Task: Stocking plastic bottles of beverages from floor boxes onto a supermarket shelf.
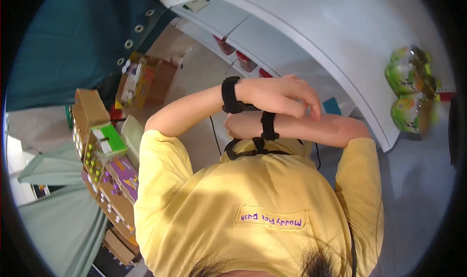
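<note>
My left hand (288,96) reaches across from the left, with loosely bent fingers apart and nothing in them; it lies over my right forearm, and I cannot tell whether the fingertips touch it. My right hand (240,125) is crossed underneath, pointing left, with its fingers curled. Part of it is hidden behind my left wrist, so whether it holds anything is unclear. Black straps circle both wrists, with a dark device partly visible at the left one. Behind the hands are my yellow shirt (270,182) and a black strap at its hem.
A white shelf unit (350,73) rises ahead and right, bearing green-wrapped packs (405,113). Red containers (245,61) sit lower down. Leftward stand open cardboard boxes (91,107) of bottles, a green box (109,140) and a dark green curtain (69,47). Black cables (215,135) hang near me.
</note>
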The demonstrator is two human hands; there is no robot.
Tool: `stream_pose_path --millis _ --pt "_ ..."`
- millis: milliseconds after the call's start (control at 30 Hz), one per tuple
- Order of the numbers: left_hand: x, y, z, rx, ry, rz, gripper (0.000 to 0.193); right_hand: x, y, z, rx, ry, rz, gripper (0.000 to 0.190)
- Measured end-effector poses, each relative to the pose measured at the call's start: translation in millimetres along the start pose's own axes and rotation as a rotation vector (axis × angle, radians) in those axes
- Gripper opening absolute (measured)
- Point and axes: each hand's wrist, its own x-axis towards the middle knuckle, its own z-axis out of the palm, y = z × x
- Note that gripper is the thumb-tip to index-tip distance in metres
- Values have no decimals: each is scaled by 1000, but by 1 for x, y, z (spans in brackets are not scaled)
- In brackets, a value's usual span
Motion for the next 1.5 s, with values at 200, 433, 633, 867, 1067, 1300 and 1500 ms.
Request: stream_pose_path --millis 200,433,633,867,1067,1300,1500 --pt "-119 -2 -8 228 43 -176 31 79 -22 45 -481 123 -336 12" --pt "-195 3 9 262 295 13 42 149 -38 88 -238 -31 -4 16" --pt "-287 -2 14 534 345 -123 41 185 -52 107 -193 -88 25 17" --pt "-287 2 16 447 585 38 42 209 -56 105 -154 -180 44 21" --pt "-355 -16 17 518 623 -250 45 233 -46 72 -149 -262 55 25" --pt "-337 -17 -33 668 941 -170 49 279 -33 8 -176 -382 17 30" --pt "-396 -43 -36 389 987 -585 41 318 -25 -73 -222 -449 5 35"
